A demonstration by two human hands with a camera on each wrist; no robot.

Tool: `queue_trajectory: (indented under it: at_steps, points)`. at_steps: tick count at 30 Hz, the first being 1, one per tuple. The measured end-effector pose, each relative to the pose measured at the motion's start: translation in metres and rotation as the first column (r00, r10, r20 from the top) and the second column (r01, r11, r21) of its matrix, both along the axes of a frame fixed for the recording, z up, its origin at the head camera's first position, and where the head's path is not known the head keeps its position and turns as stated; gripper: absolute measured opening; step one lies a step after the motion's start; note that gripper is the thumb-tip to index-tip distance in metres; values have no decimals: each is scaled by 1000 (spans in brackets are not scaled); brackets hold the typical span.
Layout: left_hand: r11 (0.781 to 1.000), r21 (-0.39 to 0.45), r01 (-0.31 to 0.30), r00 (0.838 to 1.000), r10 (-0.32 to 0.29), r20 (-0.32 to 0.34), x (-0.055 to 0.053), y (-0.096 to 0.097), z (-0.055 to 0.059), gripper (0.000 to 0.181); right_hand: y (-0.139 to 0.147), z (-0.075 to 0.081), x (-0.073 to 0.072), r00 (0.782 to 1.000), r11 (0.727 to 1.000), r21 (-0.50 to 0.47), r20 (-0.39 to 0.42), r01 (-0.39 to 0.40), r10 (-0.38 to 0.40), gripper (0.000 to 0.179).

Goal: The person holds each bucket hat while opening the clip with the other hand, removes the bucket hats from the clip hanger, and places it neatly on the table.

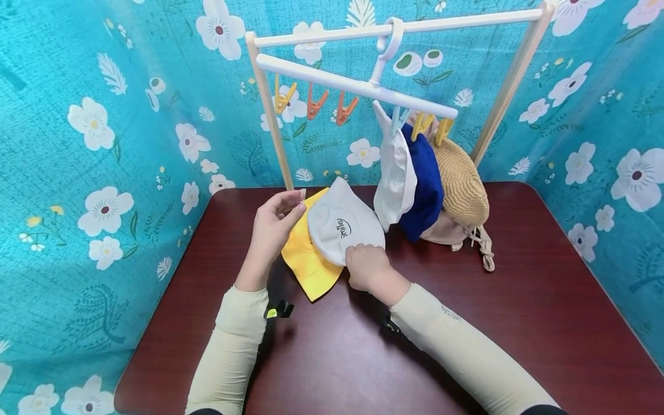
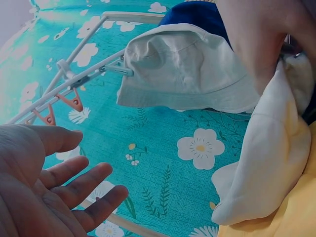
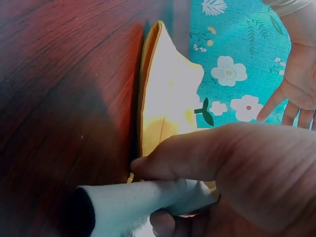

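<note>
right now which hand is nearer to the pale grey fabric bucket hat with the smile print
The right. The right hand grips the pale grey hat by its near edge; the left hand is apart from it, off to its left, near the bright yellow fabric hat.

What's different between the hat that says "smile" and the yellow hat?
The smile hat is pale; the yellow hat is bright yellow.
The smile hat bears dark lettering; the visible part of the yellow hat shows none in the head view.
The right hand grips the smile hat, while neither hand grips the yellow hat.
Both are brimmed hats.
</note>
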State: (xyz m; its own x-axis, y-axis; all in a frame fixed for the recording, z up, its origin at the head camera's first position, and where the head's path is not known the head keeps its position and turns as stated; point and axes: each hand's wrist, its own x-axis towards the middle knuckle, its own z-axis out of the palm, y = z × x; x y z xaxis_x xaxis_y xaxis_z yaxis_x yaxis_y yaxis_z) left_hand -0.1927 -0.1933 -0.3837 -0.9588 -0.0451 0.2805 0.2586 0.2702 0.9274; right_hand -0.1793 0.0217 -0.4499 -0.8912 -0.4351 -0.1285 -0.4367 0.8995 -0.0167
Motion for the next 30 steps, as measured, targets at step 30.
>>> queue_trajectory:
  at_steps: [30]
  points:
    - [1000,-22,11,1000,-10,23,1,0,4,37,63,-11,12,949,908,-281,-154,-310,276,67]
